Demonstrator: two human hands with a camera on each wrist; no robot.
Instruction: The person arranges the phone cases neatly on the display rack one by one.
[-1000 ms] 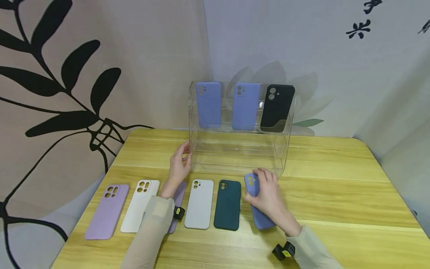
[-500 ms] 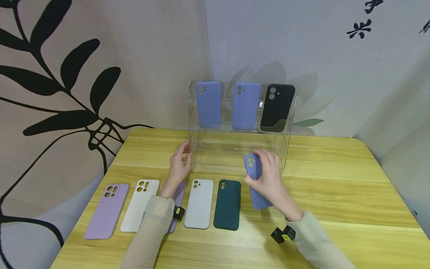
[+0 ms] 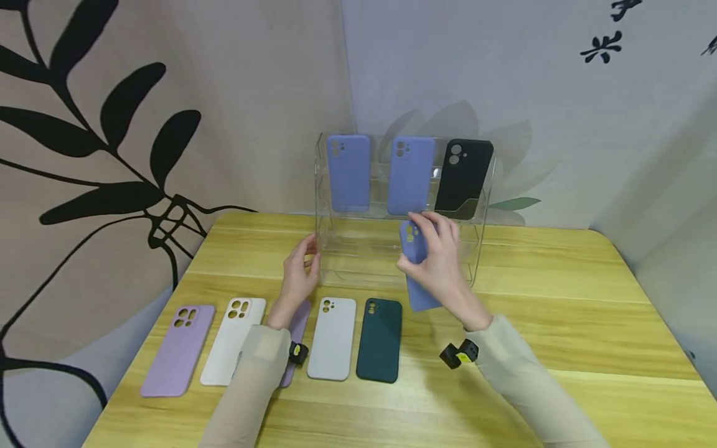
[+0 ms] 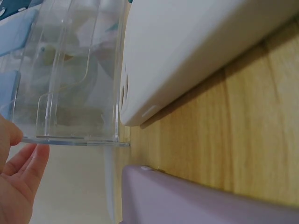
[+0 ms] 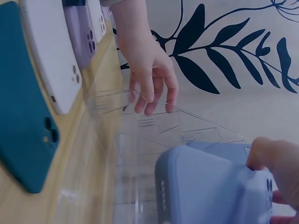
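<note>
My right hand grips a periwinkle-blue phone case by its sides near the camera-hole end, raised in front of the lower tier of a clear acrylic display stand. My left hand pinches the stand's left side panel; in the left wrist view the thumb and fingers lie on opposite faces of it. On the upper tier lean two blue phone cases, a left one and a middle one, and a black phone case at the right.
A row of phone cases lies on the wooden table: lilac, white, a second lilac case partly hidden under my left wrist, pale grey-white and dark green. A patterned wall hanging stands behind the stand.
My right hand has lifted the blue phone case off the row's right end and carried it forward to the stand. The left hand has stayed on the stand's side.
</note>
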